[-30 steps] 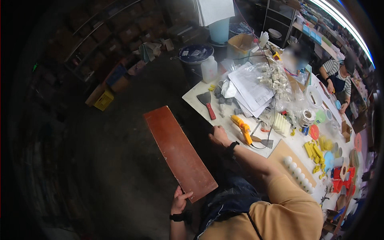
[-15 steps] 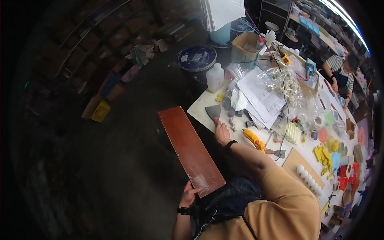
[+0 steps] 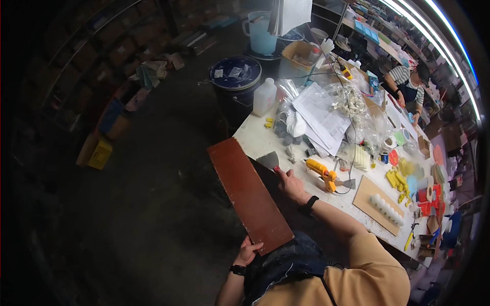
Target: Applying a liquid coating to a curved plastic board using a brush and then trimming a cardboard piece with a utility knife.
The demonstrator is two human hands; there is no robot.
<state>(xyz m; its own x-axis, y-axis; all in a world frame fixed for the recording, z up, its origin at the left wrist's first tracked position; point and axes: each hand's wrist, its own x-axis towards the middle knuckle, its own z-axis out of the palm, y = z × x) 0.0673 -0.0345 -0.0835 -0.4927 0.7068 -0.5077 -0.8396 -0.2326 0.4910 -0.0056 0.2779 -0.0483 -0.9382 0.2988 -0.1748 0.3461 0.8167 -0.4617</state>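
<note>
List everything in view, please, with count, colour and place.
Board: one, reddish brown, lower centre
Table: one, white, right
Glue gun: one, yellow, on table
Scrapers: two, grey blades, table edge and beside glue gun
Bottle: one, white, on table
Papers: several, white, on table
Balls: several, white, on tan panel
Blocks: several, yellow, on table
Jug: one, pale blue, top centre
Person: one, striped sleeves, upper right
Left hand: one, bare, gripping board
Right hand: one, bare, gripping one scraper

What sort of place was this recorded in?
Probably a workshop or small factory floor: a cluttered white workbench holds a yellow glue gun, a blue-lidded drum stands near its corner, and a co-worker is busy farther along.
</note>
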